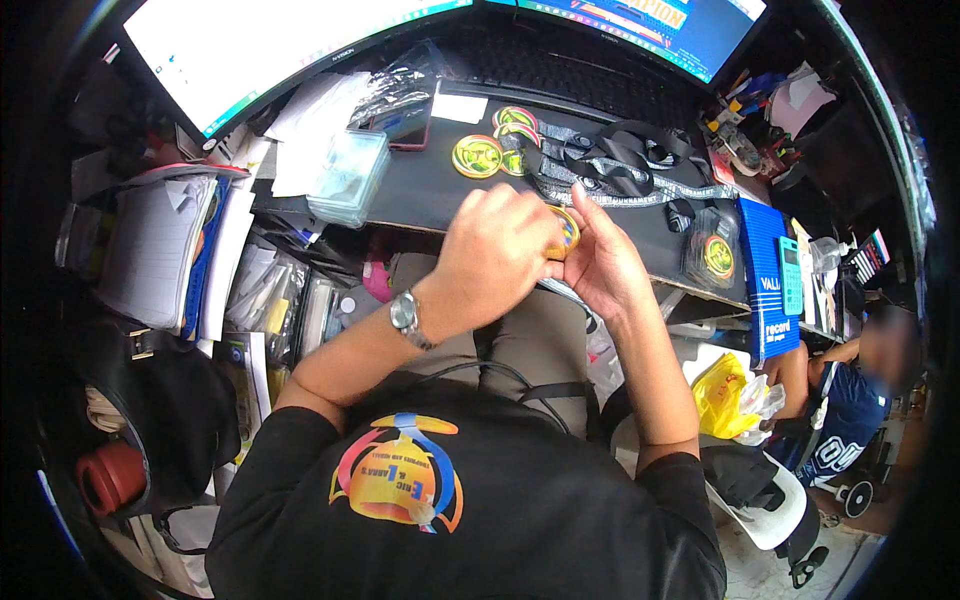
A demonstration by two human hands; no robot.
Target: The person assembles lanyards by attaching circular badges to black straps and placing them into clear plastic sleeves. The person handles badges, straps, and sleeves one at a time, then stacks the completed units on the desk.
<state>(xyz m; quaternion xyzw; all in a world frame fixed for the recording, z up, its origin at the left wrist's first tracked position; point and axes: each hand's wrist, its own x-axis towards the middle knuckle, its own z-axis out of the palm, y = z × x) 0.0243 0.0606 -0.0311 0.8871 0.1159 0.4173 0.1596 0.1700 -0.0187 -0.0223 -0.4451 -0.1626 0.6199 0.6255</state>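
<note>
Just off the desk's front edge, my left hand (497,255), with a watch on its wrist, is closed round a round yellow medal (567,232). My right hand (608,265) cups the same medal from the other side, its thumb raised; its other fingers are partly hidden. Several similar medals (478,156) with green and red faces lie on the black desk top (440,196). Black and grey printed lanyards (625,180) spread to their right. Another medal (717,256) lies in a clear plastic pouch near the right desk edge.
A stack of clear plastic sleeves (350,180) stands at the desk's left, beside papers and a dark phone (411,134). A keyboard (560,75) sits below two monitors. At right are a blue record book (765,275), a teal calculator (790,272) and a seated person (840,410).
</note>
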